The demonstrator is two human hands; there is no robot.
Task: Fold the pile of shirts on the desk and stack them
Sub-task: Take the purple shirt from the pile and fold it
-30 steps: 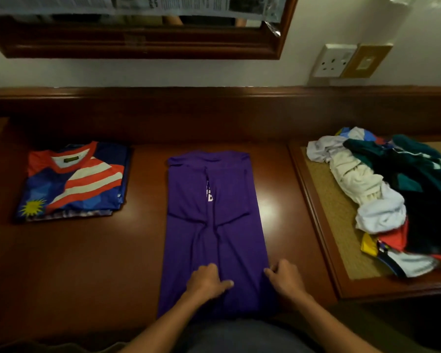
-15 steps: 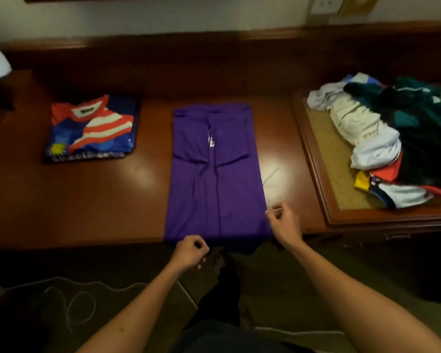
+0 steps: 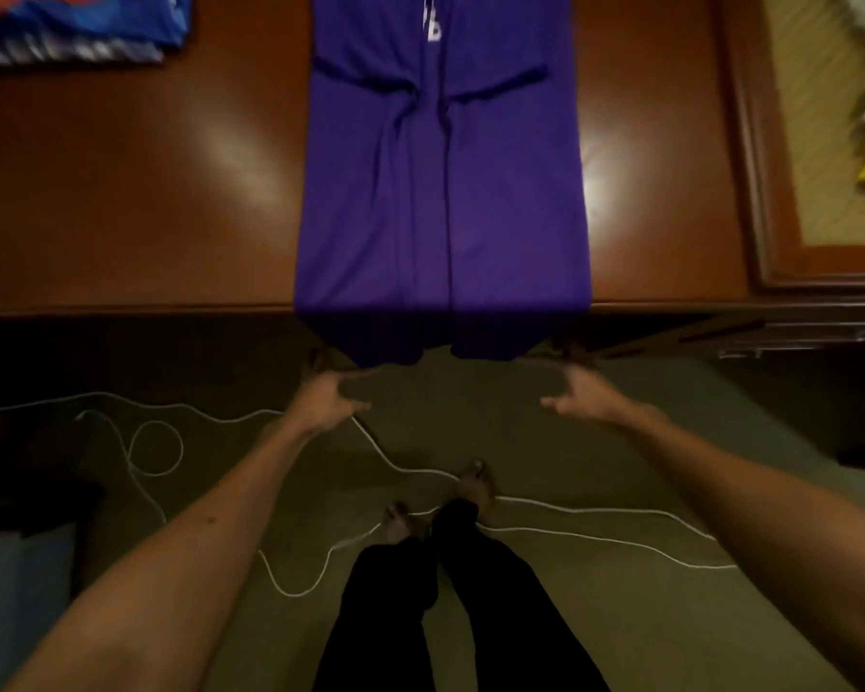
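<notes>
With purple shirt (image 3: 443, 192) side-folded on the bench (image 3: 136, 192), hem overhanging its front edge: left hand (image 3: 328, 399) and right hand (image 3: 583, 399) released, empty, below hem; next, grasp hem corners, fold upward.

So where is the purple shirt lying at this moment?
In the head view, the purple shirt lies in the middle of the desk, its lower end hanging over the front edge, just above the left hand and right hand.
</notes>
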